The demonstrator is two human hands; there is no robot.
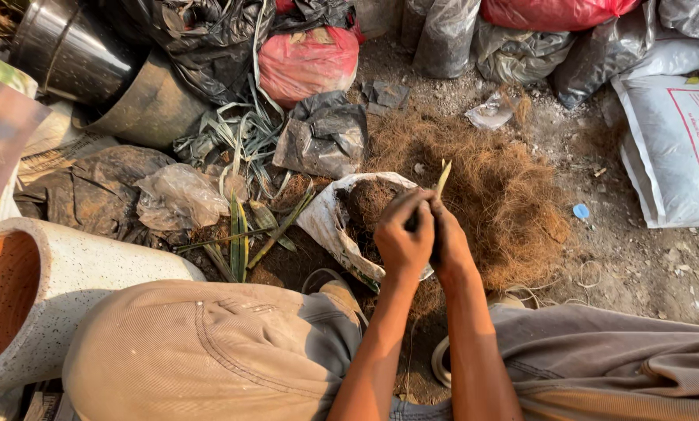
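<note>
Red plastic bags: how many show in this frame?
2. One red plastic bag lies top centre among the black bags; another red plastic bag sits at the top edge, right of centre, cut off by the frame. More may be hidden under the pile.

My arms are bare from the elbow down, with no sleeve, watch or band on either one. My left hand and my right hand wear no gloves and no rings that I can see. I have on loose trousers of tan, ribbed cloth like fine corduroy, creased and a bit dusty, with a stitched seam curving across the left thigh. A greyer patch of cloth shows at the inner side of that leg. Pale sandals peek out below my knees.
</note>
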